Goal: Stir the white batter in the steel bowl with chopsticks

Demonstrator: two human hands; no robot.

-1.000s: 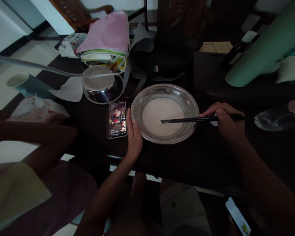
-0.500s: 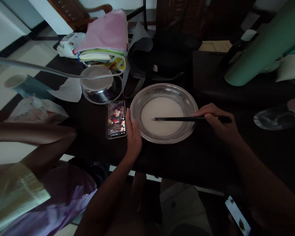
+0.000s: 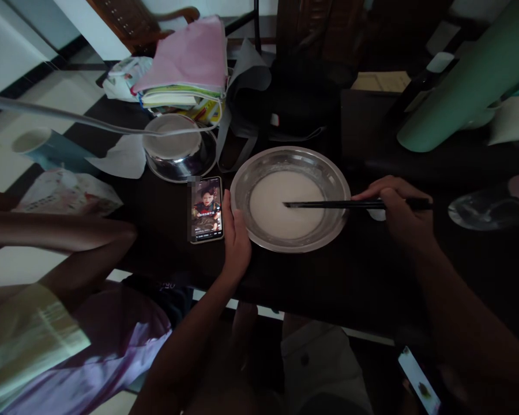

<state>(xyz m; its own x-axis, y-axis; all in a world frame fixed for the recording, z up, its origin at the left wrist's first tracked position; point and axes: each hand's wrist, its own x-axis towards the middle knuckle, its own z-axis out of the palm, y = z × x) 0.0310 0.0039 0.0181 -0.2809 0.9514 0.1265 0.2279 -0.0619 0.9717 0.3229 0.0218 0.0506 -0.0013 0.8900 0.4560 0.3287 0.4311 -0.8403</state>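
A round metal bowl (image 3: 292, 248) stands on the dark table with a smooth, whitish liquid (image 3: 281, 184) inside. At its left rim, my left hand (image 3: 237, 245) grips the side, fingers pointing away from me. My right hand (image 3: 404, 210) is closed round a pair of dark chopsticks (image 3: 337, 204), off the bowl's right side. They lie nearly level across the right rim, with their tips in or just over the liquid near its middle. Left of my left hand lies a phone (image 3: 206, 210) with a video on its screen.
An upturned metal bowl (image 3: 175, 153) sits behind the phone, before a stack of books under a pink folder (image 3: 188, 55). A green cylinder (image 3: 441, 109) and a clear plastic item (image 3: 473, 210) are at right. Another person's arm (image 3: 69, 233) rests at left; a second phone (image 3: 419, 380) shows lower right.
My right hand has drawn the chopsticks to the right, and their tips have moved from the left part of the liquid toward its middle. My left hand stays on the rim.
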